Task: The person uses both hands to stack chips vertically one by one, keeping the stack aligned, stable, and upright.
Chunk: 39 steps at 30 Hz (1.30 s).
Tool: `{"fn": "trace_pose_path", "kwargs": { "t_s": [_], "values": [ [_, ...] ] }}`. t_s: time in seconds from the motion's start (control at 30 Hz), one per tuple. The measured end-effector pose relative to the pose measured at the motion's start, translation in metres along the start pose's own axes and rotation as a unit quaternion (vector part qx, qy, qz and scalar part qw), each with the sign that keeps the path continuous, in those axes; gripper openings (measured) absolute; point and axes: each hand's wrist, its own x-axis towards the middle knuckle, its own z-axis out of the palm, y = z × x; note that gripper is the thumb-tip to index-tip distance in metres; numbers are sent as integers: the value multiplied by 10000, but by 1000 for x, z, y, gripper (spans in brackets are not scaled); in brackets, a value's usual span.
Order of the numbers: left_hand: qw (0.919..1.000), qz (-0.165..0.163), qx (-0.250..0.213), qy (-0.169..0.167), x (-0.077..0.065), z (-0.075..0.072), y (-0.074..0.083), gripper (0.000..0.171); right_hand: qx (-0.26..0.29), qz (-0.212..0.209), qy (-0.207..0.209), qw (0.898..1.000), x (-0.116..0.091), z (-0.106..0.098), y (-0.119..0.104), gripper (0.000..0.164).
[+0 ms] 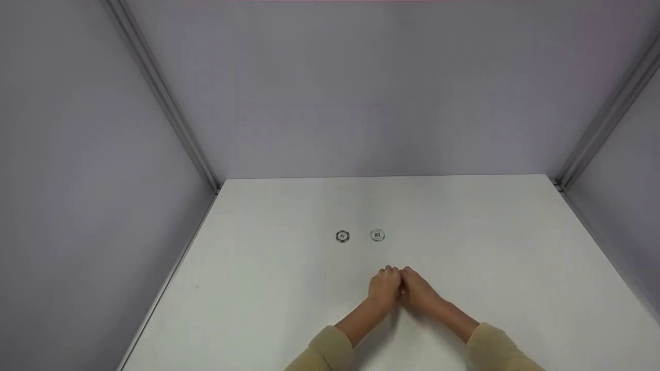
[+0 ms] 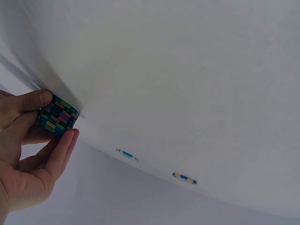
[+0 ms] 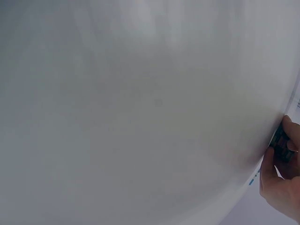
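Observation:
My left hand (image 1: 384, 288) and right hand (image 1: 418, 293) meet low over the table, fingertips close together. Between them they grip a stack of poker chips (image 2: 58, 115), its edges patterned in green, orange, purple and dark blocks. A thumb lies along one end of the stack and fingers support the other in the left wrist view. The head view hides the stack behind my hands. Farther off, two single chips lie flat and apart: a dark-edged poker chip (image 1: 343, 236) on the left and a pale poker chip (image 1: 377, 235) on the right.
The white table (image 1: 268, 268) reaches back to a grey wall (image 1: 330, 93). Grey side panels (image 1: 93, 170) stand to the left and right, with metal corner posts (image 1: 165, 98) where they join the back wall.

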Motion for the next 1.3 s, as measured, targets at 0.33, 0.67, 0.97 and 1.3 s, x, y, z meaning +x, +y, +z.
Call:
{"fn": "trace_pose_path", "kwargs": {
  "t_s": [0.33,0.67,0.97,1.3],
  "values": [
    [9997,78,-194,-136,-1,-1,-7,28,114,251,-52,9996,1,1,2,26],
    [9933,89,-1156,-20,13,10,-74,59,577,1006,-230,9930,4,2,-2,39],
    [9918,-314,-979,-753,35,29,-133,54,687,1291,-353,9886,3,0,0,41],
    [9885,-636,-626,-1220,41,33,-147,49,674,1192,-397,9898,3,0,-3,40]
  ]
}}
